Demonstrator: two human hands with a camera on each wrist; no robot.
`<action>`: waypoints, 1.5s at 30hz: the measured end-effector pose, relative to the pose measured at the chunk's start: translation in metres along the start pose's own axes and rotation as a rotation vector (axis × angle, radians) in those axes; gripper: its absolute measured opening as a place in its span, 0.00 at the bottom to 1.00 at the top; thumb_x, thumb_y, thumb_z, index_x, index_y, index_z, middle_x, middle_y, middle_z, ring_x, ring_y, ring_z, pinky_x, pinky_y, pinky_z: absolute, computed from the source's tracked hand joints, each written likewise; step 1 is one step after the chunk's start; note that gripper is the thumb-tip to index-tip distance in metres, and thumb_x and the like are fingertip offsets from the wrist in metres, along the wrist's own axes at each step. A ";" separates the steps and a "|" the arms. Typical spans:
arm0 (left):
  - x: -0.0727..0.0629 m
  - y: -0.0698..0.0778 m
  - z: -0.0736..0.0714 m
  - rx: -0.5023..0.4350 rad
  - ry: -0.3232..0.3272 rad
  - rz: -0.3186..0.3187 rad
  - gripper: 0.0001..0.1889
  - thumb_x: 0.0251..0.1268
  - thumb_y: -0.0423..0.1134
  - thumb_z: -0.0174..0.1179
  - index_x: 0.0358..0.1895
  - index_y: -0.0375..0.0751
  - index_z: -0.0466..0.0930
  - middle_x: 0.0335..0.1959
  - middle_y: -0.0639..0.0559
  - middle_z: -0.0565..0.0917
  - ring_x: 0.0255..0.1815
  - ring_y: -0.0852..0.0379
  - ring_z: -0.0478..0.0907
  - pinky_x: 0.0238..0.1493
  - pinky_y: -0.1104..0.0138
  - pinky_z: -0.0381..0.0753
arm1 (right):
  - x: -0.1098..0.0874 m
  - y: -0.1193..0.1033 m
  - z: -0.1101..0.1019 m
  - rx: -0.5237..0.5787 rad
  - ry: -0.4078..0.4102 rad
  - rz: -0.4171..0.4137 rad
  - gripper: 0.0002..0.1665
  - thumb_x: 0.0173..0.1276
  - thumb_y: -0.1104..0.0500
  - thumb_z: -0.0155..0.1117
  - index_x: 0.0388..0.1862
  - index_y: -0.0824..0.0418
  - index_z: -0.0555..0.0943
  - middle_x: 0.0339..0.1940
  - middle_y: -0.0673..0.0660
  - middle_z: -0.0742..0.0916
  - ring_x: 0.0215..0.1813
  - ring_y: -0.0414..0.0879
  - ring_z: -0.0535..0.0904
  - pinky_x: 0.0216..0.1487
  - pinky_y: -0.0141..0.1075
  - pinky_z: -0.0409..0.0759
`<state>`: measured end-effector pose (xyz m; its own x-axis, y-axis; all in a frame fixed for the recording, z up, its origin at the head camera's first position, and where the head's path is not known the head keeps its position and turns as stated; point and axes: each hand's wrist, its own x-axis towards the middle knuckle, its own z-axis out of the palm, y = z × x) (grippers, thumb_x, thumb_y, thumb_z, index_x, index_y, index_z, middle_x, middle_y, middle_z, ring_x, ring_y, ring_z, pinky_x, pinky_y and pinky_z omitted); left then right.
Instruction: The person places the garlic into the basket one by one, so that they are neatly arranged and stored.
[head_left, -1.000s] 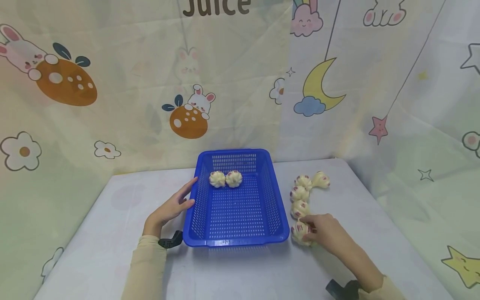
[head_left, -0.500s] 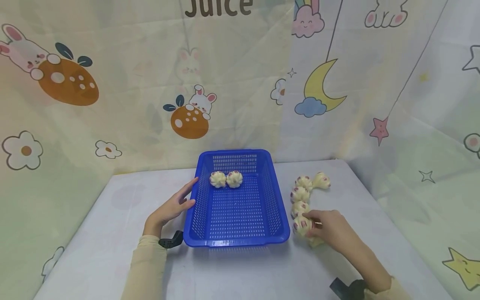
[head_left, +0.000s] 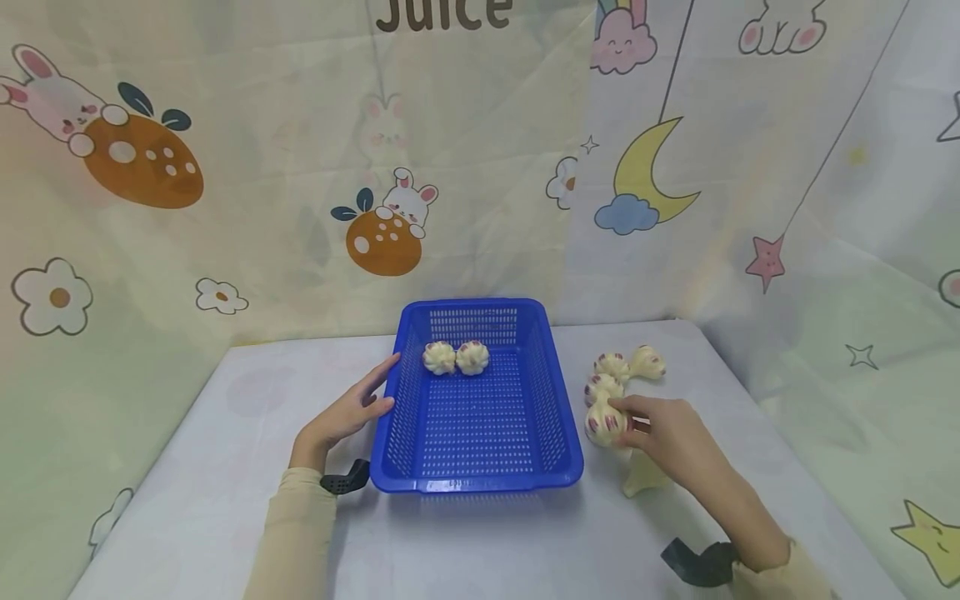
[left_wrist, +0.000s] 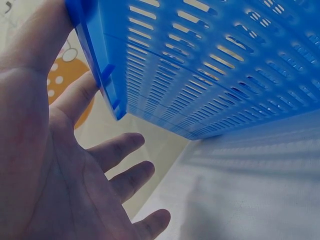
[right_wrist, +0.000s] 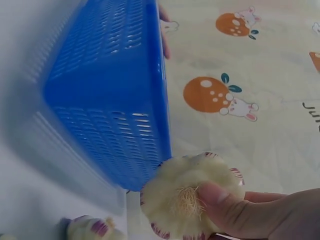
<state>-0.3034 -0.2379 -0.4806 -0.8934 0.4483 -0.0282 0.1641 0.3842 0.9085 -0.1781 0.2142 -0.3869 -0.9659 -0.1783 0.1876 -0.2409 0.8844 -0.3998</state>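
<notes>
My right hand (head_left: 678, 433) pinches a garlic bulb (head_left: 604, 425) to the right of the blue basket. In the right wrist view, the thumb lies by the dry roots of this cream and purple-streaked bulb (right_wrist: 167, 182), close in front of the basket's corner. My left hand (head_left: 341, 423) touches the basket's left rim; the left wrist view shows its thumb and one straight finger at the rim (left_wrist: 90, 65), the other fingers stretched out apart from it. Inside the blue basket (head_left: 476, 483), two garlic bulbs (head_left: 472, 358) sit side by side at the back left.
Behind the held bulb, several more garlic bulbs (head_left: 611, 367) lie on the white table (head_left: 480, 550). A pale garlic piece (head_left: 643, 477) shows partly below the right hand. A printed cloth (head_left: 480, 208) hangs behind the table.
My right hand has lifted the nearest garlic bulb and moved it away from me, along the row. The pale piece below shows more now. The left hand and basket hold their place.
</notes>
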 end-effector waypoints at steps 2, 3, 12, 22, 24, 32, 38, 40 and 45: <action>0.000 0.000 0.000 -0.002 -0.007 0.011 0.37 0.65 0.51 0.56 0.73 0.75 0.46 0.79 0.54 0.42 0.78 0.40 0.36 0.68 0.32 0.46 | 0.001 -0.003 -0.001 0.000 0.007 -0.004 0.26 0.51 0.58 0.74 0.51 0.62 0.83 0.40 0.56 0.89 0.42 0.51 0.86 0.40 0.44 0.84; 0.000 0.001 0.000 -0.004 -0.008 0.011 0.37 0.65 0.51 0.57 0.72 0.75 0.46 0.79 0.55 0.42 0.78 0.40 0.36 0.68 0.32 0.46 | 0.002 -0.004 -0.001 -0.002 0.014 -0.006 0.26 0.51 0.58 0.74 0.51 0.61 0.83 0.39 0.55 0.89 0.41 0.51 0.86 0.39 0.44 0.84; -0.002 0.003 0.000 0.008 -0.008 0.017 0.37 0.64 0.53 0.57 0.72 0.76 0.46 0.79 0.54 0.42 0.78 0.39 0.36 0.67 0.32 0.46 | 0.013 -0.020 -0.001 -0.003 0.081 -0.053 0.27 0.52 0.57 0.74 0.53 0.58 0.82 0.44 0.56 0.89 0.43 0.53 0.86 0.38 0.43 0.84; 0.000 0.002 0.003 -0.033 -0.026 0.056 0.37 0.66 0.51 0.56 0.73 0.73 0.46 0.79 0.54 0.41 0.78 0.39 0.34 0.68 0.32 0.45 | 0.044 -0.033 0.009 0.147 0.063 -0.060 0.29 0.53 0.57 0.74 0.55 0.60 0.81 0.48 0.57 0.87 0.49 0.54 0.84 0.47 0.46 0.83; 0.000 0.001 0.003 -0.033 -0.024 0.055 0.37 0.66 0.52 0.56 0.73 0.74 0.46 0.79 0.54 0.41 0.78 0.38 0.35 0.67 0.32 0.45 | 0.051 -0.037 0.013 0.160 0.054 -0.047 0.29 0.53 0.56 0.74 0.55 0.58 0.81 0.48 0.56 0.88 0.51 0.54 0.84 0.57 0.51 0.78; -0.001 0.000 0.003 -0.042 -0.029 0.053 0.36 0.67 0.51 0.56 0.73 0.74 0.46 0.79 0.53 0.40 0.78 0.38 0.36 0.67 0.31 0.46 | 0.079 -0.056 0.030 0.225 -0.011 -0.049 0.29 0.54 0.53 0.74 0.57 0.54 0.80 0.51 0.55 0.87 0.55 0.52 0.82 0.54 0.47 0.81; 0.000 -0.002 0.000 -0.035 -0.021 0.057 0.36 0.67 0.51 0.55 0.73 0.75 0.45 0.79 0.54 0.41 0.78 0.38 0.37 0.67 0.31 0.46 | 0.106 -0.073 0.042 0.273 -0.038 -0.102 0.29 0.53 0.53 0.74 0.56 0.53 0.81 0.51 0.53 0.87 0.54 0.49 0.83 0.54 0.43 0.81; 0.000 -0.002 -0.001 -0.038 -0.019 0.059 0.36 0.67 0.51 0.55 0.72 0.75 0.45 0.79 0.55 0.41 0.78 0.38 0.37 0.67 0.31 0.47 | 0.115 -0.078 0.045 0.299 -0.044 -0.119 0.28 0.53 0.54 0.74 0.55 0.54 0.81 0.51 0.53 0.87 0.54 0.49 0.83 0.54 0.43 0.81; -0.001 -0.001 0.000 -0.059 -0.030 0.070 0.36 0.67 0.50 0.56 0.73 0.74 0.46 0.79 0.54 0.40 0.78 0.38 0.36 0.67 0.31 0.45 | 0.135 -0.086 0.056 0.376 -0.047 -0.121 0.28 0.53 0.55 0.75 0.55 0.56 0.81 0.52 0.54 0.86 0.53 0.48 0.84 0.53 0.41 0.82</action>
<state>-0.3026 -0.2384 -0.4811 -0.8676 0.4967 0.0245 0.2001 0.3036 0.9316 -0.2931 0.0894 -0.3776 -0.9298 -0.2985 0.2154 -0.3623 0.6378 -0.6797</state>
